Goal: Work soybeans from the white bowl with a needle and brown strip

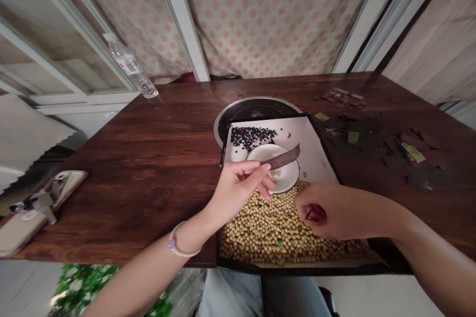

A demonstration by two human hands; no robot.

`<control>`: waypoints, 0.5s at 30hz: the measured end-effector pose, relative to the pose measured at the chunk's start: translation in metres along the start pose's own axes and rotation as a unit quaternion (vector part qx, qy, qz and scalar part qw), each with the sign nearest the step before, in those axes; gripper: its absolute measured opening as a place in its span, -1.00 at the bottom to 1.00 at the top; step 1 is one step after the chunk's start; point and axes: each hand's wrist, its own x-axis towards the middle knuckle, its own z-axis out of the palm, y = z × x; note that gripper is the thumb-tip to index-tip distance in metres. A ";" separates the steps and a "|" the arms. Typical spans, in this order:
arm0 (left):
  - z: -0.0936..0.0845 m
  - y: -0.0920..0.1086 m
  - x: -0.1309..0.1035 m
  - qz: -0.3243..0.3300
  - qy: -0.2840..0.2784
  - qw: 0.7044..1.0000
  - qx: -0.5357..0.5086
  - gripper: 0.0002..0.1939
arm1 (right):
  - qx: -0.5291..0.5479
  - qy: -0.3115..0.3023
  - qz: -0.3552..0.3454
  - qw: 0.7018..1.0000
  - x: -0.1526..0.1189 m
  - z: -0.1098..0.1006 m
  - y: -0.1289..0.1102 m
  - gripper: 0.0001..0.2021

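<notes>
Between the thumb and fingers of my left hand (243, 183) is one end of a dark brown strip (284, 157), its free end pointing right over a white bowl (290, 181) with a few pale beads inside. My right hand (325, 210) is curled over the beads at the right of the box; what its fingertips hold, if anything, is hidden. Many yellowish beads (260, 237) fill the near part of the black-edged box (323, 133). Dark beads (249, 136) lie in its far left corner.
The box overlaps a round dark plate (238, 109) on the wooden table (148, 158). Dark strips and scraps (420, 153) with yellow labels lie at the right. A plastic bottle (134, 69) stands at the back left; a phone-like object (69, 183) lies at the left edge.
</notes>
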 end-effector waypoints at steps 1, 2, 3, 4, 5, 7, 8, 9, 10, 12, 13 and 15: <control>0.000 0.000 0.000 0.000 0.000 1.000 -0.001 -0.68 | 0.001 0.002 0.001 1.000 0.000 0.000 0.000 -0.90; 0.000 0.000 0.000 -0.001 0.001 1.000 -0.001 -0.68 | 0.002 0.005 0.002 1.000 0.001 0.000 0.000 -0.90; 0.000 0.000 0.000 -0.002 0.002 1.000 -0.002 -0.68 | 0.002 0.005 0.004 1.000 0.001 0.000 0.000 -0.90; 0.001 0.001 0.000 -0.003 0.003 1.000 -0.002 -0.68 | 0.002 0.005 0.007 1.000 0.001 0.000 0.000 -0.89; 0.001 0.001 0.000 -0.004 0.004 1.000 -0.001 -0.68 | 0.001 0.006 0.009 1.000 0.001 -0.002 -0.001 -0.89; 0.001 0.002 0.000 -0.006 0.002 1.000 0.002 -0.68 | -0.005 0.010 0.009 1.000 -0.001 -0.005 -0.002 -0.89; 0.001 0.002 0.000 -0.007 0.001 1.000 0.004 -0.69 | -0.011 0.012 0.007 1.000 -0.001 -0.007 -0.003 -0.88; 0.001 0.002 0.000 -0.008 0.000 1.000 0.007 -0.69 | -0.018 0.014 0.005 1.000 -0.002 -0.008 -0.004 -0.88; 0.001 0.002 0.000 -0.008 -0.002 1.000 0.010 -0.68 | -0.023 0.014 0.006 1.000 -0.003 -0.010 -0.005 -0.88; 0.001 0.002 -0.001 -0.008 -0.004 1.000 0.016 -0.68 | -0.028 0.011 0.010 0.999 -0.004 -0.011 -0.005 -0.88; 0.001 0.002 -0.001 -0.007 -0.005 1.000 0.018 -0.68 | -0.028 0.012 0.011 0.999 -0.004 -0.011 -0.005 -0.88; 0.001 0.002 -0.001 -0.005 -0.006 1.000 0.020 -0.69 | -0.025 0.012 0.011 1.000 -0.004 -0.009 -0.004 -0.88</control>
